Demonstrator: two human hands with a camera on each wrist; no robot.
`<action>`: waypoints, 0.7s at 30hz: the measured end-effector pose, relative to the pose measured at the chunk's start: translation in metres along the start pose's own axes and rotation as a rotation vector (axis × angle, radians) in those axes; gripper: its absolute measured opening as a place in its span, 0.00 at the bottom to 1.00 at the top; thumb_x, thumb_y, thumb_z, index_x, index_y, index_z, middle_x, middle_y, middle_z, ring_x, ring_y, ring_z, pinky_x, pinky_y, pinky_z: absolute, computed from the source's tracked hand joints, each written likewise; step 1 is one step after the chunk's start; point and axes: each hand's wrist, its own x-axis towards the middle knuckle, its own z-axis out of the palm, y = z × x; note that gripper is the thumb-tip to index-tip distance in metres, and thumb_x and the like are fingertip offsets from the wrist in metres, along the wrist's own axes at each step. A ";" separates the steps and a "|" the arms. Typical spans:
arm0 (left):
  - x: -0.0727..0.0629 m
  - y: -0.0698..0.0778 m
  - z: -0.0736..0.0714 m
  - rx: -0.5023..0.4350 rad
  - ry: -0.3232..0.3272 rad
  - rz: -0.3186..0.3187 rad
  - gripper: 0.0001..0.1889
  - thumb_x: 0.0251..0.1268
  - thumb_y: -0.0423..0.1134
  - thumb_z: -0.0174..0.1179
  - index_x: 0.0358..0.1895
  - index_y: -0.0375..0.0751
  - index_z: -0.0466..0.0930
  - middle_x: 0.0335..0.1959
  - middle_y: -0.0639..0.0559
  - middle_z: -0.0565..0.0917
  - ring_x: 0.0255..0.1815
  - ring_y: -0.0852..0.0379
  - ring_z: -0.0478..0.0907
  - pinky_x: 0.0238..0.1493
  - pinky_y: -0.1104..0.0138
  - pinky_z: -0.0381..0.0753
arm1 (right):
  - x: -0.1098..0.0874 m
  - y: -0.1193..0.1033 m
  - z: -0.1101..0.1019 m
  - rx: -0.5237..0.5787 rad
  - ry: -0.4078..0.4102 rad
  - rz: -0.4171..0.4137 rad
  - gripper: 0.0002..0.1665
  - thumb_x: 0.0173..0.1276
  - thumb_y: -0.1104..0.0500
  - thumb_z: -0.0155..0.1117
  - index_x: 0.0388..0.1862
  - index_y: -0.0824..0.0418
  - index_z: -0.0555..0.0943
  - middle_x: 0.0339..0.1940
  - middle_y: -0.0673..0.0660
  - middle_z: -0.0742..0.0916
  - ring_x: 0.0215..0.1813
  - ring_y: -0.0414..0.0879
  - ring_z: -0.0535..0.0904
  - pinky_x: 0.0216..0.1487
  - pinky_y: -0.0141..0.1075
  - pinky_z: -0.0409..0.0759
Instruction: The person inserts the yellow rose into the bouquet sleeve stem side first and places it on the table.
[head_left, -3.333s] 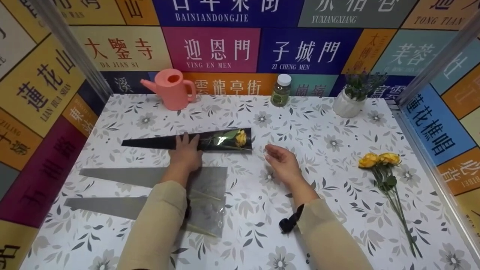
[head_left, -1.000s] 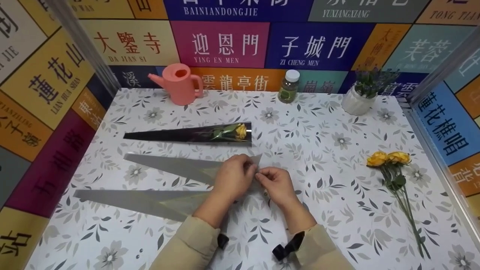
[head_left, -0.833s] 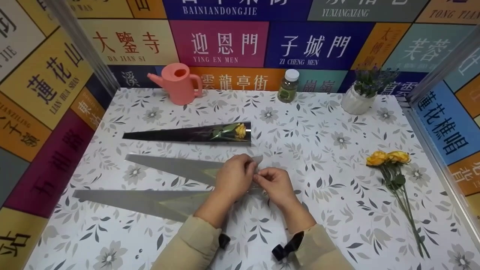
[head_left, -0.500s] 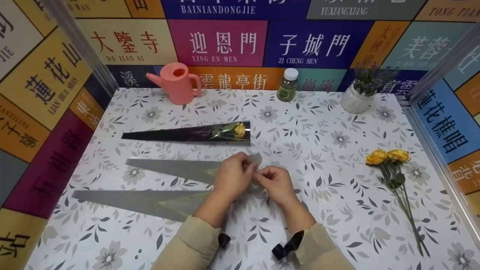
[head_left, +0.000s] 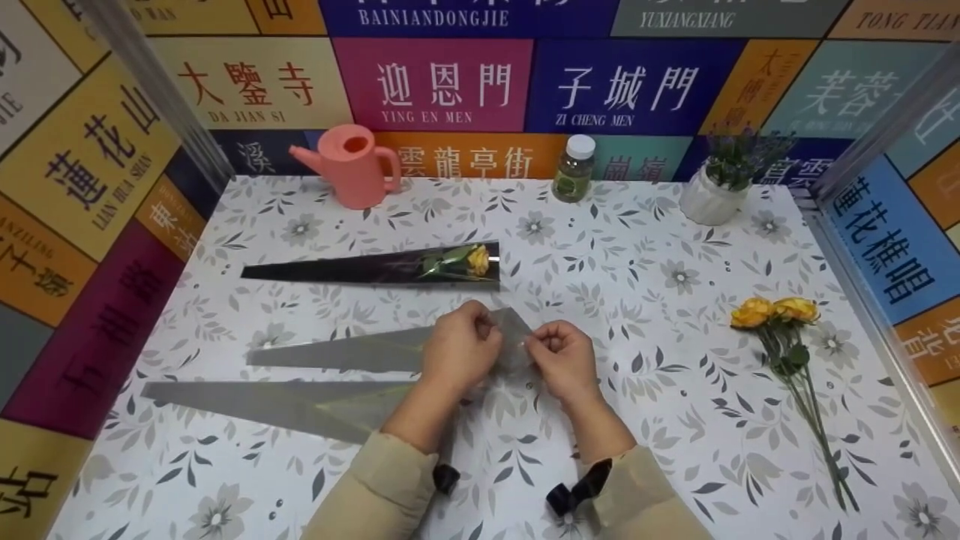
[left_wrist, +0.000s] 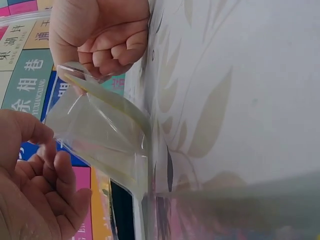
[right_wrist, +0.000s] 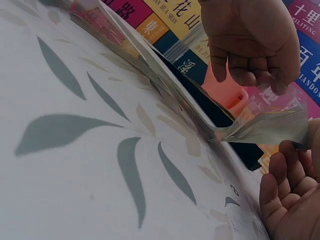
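Observation:
Both hands work at the wide end of a clear, grey-tinted flower sleeve (head_left: pixel 341 352) in the middle of the table. My left hand (head_left: pixel 459 351) pinches one side of its mouth. On the other side, my right hand (head_left: pixel 568 361) pinches the film between thumb and fingertips. In the left wrist view the mouth of the sleeve (left_wrist: pixel 102 125) is spread apart between the hands. The right wrist view also has the film (right_wrist: pixel 275 125) stretched between them. A second flat sleeve (head_left: pixel 262 405) lies nearer me, partly under the left forearm.
Beyond the hands lies a dark sleeve (head_left: pixel 337 270) holding a yellow rose (head_left: pixel 478 260). Loose yellow roses (head_left: pixel 795 360) lie at the right. Along the back stand a pink watering can (head_left: pixel 352 169), a capped jar (head_left: pixel 574 171) and a white potted plant (head_left: pixel 712 196).
My left hand has left the dark sleeve, and both hands have come to the middle sleeve's mouth. Lately the right hand has drawn apart from the left, spreading the film; the sleeve's narrow end has swung nearer me.

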 end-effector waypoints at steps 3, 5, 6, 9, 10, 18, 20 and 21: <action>0.000 -0.001 0.004 -0.056 0.021 0.003 0.03 0.57 0.34 0.66 0.34 0.46 0.84 0.24 0.58 0.82 0.26 0.58 0.78 0.29 0.60 0.78 | 0.000 -0.001 -0.002 -0.004 0.010 -0.013 0.07 0.64 0.74 0.69 0.31 0.68 0.79 0.18 0.50 0.81 0.19 0.38 0.73 0.20 0.28 0.72; 0.000 -0.001 0.008 -0.097 0.028 0.000 0.04 0.56 0.33 0.67 0.33 0.46 0.84 0.23 0.59 0.81 0.25 0.60 0.77 0.28 0.62 0.77 | 0.001 0.000 -0.004 -0.004 0.008 -0.022 0.07 0.64 0.75 0.69 0.31 0.69 0.79 0.17 0.50 0.81 0.17 0.37 0.73 0.19 0.28 0.71; 0.000 -0.001 0.009 -0.116 0.028 0.002 0.04 0.55 0.33 0.67 0.32 0.46 0.84 0.22 0.60 0.80 0.24 0.60 0.76 0.28 0.63 0.76 | 0.002 0.000 -0.006 -0.008 0.003 -0.027 0.07 0.64 0.75 0.69 0.31 0.70 0.79 0.17 0.50 0.81 0.17 0.37 0.72 0.18 0.28 0.71; 0.000 0.000 0.013 -0.176 0.015 0.000 0.04 0.53 0.31 0.68 0.30 0.45 0.84 0.21 0.60 0.80 0.23 0.61 0.75 0.27 0.65 0.76 | 0.005 0.000 -0.013 -0.034 -0.029 -0.040 0.07 0.64 0.74 0.70 0.32 0.71 0.79 0.18 0.50 0.81 0.17 0.37 0.72 0.19 0.27 0.71; 0.001 0.000 0.014 -0.198 0.010 -0.003 0.04 0.53 0.31 0.68 0.30 0.45 0.84 0.21 0.59 0.80 0.23 0.61 0.75 0.27 0.65 0.76 | 0.006 -0.001 -0.017 -0.043 -0.045 -0.039 0.07 0.64 0.74 0.71 0.32 0.71 0.80 0.18 0.51 0.81 0.18 0.37 0.72 0.20 0.28 0.71; 0.002 -0.006 0.019 -0.314 0.000 -0.087 0.05 0.56 0.29 0.68 0.29 0.43 0.83 0.22 0.57 0.80 0.24 0.61 0.76 0.29 0.66 0.78 | 0.025 -0.019 -0.079 -0.096 0.052 0.033 0.04 0.69 0.70 0.72 0.40 0.69 0.84 0.27 0.52 0.86 0.28 0.42 0.81 0.29 0.30 0.80; 0.003 -0.007 0.020 -0.312 -0.003 -0.090 0.05 0.56 0.29 0.68 0.29 0.43 0.83 0.22 0.57 0.80 0.24 0.61 0.76 0.30 0.66 0.79 | 0.031 -0.024 -0.103 -0.136 0.189 0.009 0.05 0.69 0.69 0.73 0.42 0.69 0.85 0.27 0.48 0.87 0.29 0.40 0.82 0.30 0.28 0.80; 0.003 -0.007 0.020 -0.309 -0.007 -0.088 0.04 0.57 0.30 0.68 0.29 0.43 0.83 0.22 0.58 0.80 0.25 0.61 0.76 0.30 0.66 0.79 | 0.033 -0.026 -0.116 -0.163 0.265 -0.012 0.06 0.69 0.69 0.73 0.43 0.70 0.86 0.27 0.47 0.86 0.28 0.39 0.81 0.30 0.28 0.79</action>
